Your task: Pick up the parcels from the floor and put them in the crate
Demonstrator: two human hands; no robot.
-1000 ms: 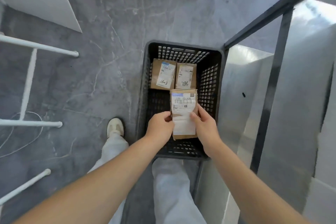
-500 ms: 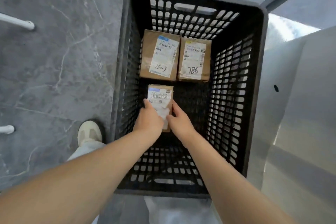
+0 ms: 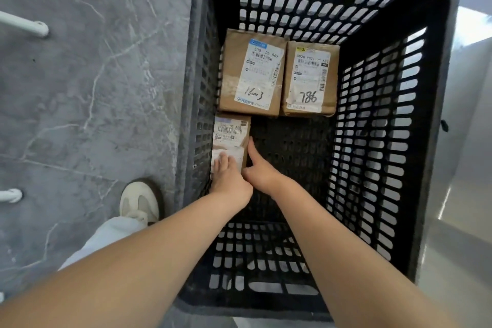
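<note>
Small parcel (image 3: 231, 132) lies on crate (image 3: 386, 141) floor by left wall, left hand (image 3: 229, 177) flat on top & right hand (image 3: 262, 177) finger straight at its side, neither gripping: nudge it square vs far parcel (image 3: 253, 74), then lift straight out.

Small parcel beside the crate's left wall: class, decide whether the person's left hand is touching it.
Touching. The head view shows the left hand resting straight fingers on the white label of the small parcel, with no gap between them.

Grey marbled floor (image 3: 80, 88); white tube frame (image 3: 24, 25) left; metal panel (image 3: 463, 194) right.
</note>
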